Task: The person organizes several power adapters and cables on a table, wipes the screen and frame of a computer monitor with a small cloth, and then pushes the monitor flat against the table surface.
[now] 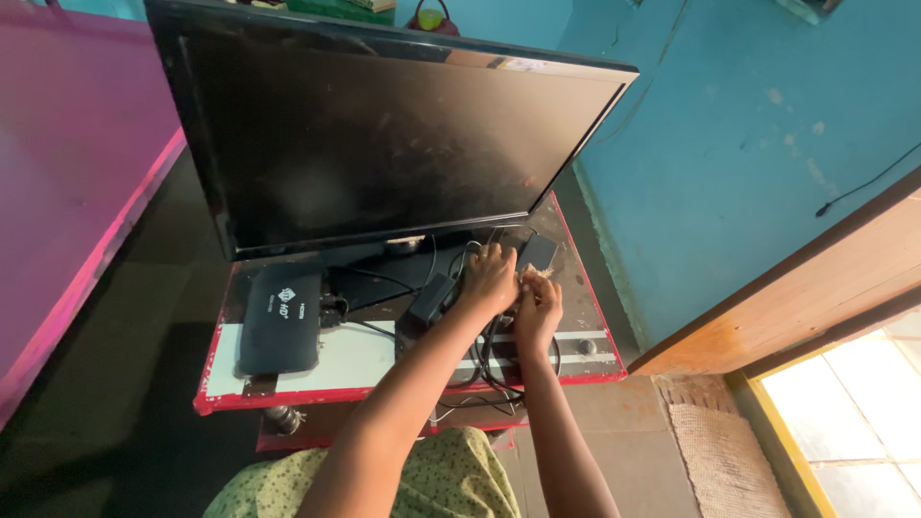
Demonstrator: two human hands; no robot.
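Two bare hands meet on a small table (317, 379) with a red edge, seen from the head camera looking down. The left hand (490, 278) lies palm down, fingers curled and close together over a knot of black cables (489, 369) just under the lower edge of a dark monitor (384, 134). The right hand (538, 305) sits just beside it, touching it, fingers bent inward and pinching something small and pale at the fingertips; what it is cannot be told. Whether the left fingers actually grip a cable is hidden by the hand itself.

A black adapter (429, 302) lies on the table just left of the left hand, and a second small black box (537, 252) rests just beyond the two hands, near the monitor's right corner. A flat black set-top box (280, 319) lies well to the left on the tabletop, a cable running from its right side. The cables loop down over the table's front edge between the forearms.

Behind the table stands a blue wall (748, 144); a pink surface (67, 163) fills the left. A woven mat (724, 460) lies on the floor at the lower right.
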